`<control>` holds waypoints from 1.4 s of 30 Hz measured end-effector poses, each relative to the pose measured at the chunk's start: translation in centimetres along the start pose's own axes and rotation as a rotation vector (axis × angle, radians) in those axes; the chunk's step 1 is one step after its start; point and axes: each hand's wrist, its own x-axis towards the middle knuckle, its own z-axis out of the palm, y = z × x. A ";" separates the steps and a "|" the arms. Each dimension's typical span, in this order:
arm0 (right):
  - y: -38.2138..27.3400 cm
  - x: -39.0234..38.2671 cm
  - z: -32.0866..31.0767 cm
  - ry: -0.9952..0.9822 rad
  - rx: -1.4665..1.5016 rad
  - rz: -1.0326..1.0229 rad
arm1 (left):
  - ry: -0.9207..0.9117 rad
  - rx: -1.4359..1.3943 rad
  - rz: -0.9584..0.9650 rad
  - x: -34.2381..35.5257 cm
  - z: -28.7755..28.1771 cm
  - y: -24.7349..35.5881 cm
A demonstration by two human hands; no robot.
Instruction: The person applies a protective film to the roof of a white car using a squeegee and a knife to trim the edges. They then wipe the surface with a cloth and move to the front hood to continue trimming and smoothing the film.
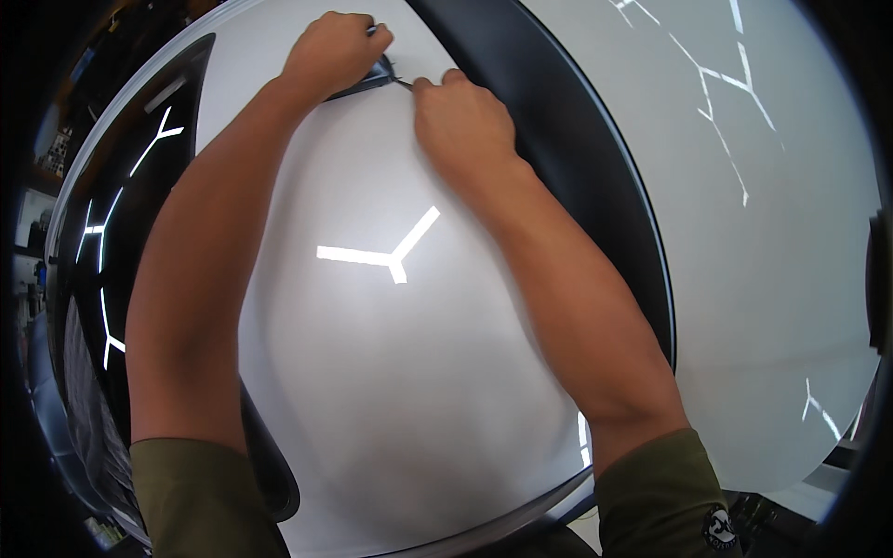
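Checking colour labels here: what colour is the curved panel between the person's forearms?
The panel is glossy white, seen in the head view.

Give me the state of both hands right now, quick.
Left hand: closed, beside the dark glossy piece; what it grips, if anything, can't be told.
Right hand: closed, holding a thin dark tool.

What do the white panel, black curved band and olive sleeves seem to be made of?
White panel: probably painted metal, glossy, as it reflects the Y-shaped lights. Black curved band: perhaps plastic or coated metal; satin, with a soft sheen. Olive sleeves: matte fabric, without reflections.
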 end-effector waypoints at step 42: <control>1.4 0.9 -2.4 -0.034 0.431 0.141 | 0.206 -0.091 -0.110 -4.0 -0.2 2.1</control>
